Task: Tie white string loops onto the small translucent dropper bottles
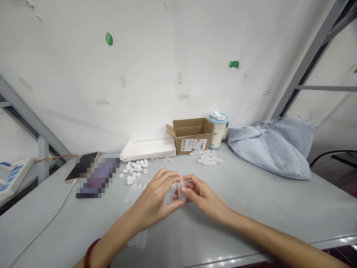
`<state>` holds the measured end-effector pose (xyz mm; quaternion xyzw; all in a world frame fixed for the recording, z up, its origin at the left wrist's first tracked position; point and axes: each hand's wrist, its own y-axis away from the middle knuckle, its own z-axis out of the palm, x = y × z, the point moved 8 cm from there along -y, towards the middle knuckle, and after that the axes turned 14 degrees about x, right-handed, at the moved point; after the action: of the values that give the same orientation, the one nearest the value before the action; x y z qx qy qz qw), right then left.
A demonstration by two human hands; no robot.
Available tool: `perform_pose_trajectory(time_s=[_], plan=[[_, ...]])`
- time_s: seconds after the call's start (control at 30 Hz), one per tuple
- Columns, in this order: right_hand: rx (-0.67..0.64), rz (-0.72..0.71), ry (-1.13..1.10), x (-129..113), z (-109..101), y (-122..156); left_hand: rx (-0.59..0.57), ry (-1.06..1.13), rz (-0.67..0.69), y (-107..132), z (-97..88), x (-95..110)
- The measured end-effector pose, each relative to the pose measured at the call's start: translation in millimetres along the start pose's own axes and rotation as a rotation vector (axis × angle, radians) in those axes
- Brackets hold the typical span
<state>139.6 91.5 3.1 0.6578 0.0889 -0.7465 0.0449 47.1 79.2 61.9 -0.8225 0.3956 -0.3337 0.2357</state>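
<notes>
Between my hands, above the grey table, a small translucent plastic bottle [181,191] stands nearly upright with a thin white string at its top. My right hand [203,195] pinches its side between thumb and fingers. My left hand [157,193] reaches from the other side, fingertips at the bottle's top and thumb at its base. Behind my left hand is a heap of small white caps [136,167], with pieces of white string [161,160] beside it. Several similar bottles with strings [134,193] lie partly hidden by my left hand, and more bottles [141,239] lie under my left forearm.
At the back stand an open cardboard box [194,143] and a lidded cup [218,130], with loose translucent bottles [209,159] in front. White flat packets [150,149] lie left of the box. A blue cloth bag [273,149] rests right; a phone [83,165] and cable [52,217] lie left.
</notes>
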Motion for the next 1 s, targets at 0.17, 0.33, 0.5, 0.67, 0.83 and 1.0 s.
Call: perform_pose_trajectory(time_s=[0.17, 0.33, 0.5, 0.67, 0.83, 1.0], plan=[[-0.126, -0.037, 0.122, -0.1, 12.2, 7.1, -0.056, -0.018, -0.069, 16.7, -12.5, -0.4], [-0.331, -0.151, 0.369, -1.4, 34.8, 29.1, -0.080, -0.046, -0.147, 55.9, -27.3, -5.7], [-0.437, -0.334, 0.618, -1.8, 49.8, 43.4, -0.118, -0.060, -0.215, 88.2, -30.8, -12.2], [-0.461, -0.400, 0.635, 0.1, 53.5, 45.6, -0.190, -0.067, -0.298, 101.6, -27.6, -21.9], [-0.465, -0.432, 0.665, 0.6, 53.2, 46.4, -0.182, -0.045, -0.301, 101.9, -27.1, -30.3], [-0.506, -0.434, 0.695, 0.9, 54.9, 49.4, -0.207, -0.053, -0.306, 100.0, -25.6, -34.1]])
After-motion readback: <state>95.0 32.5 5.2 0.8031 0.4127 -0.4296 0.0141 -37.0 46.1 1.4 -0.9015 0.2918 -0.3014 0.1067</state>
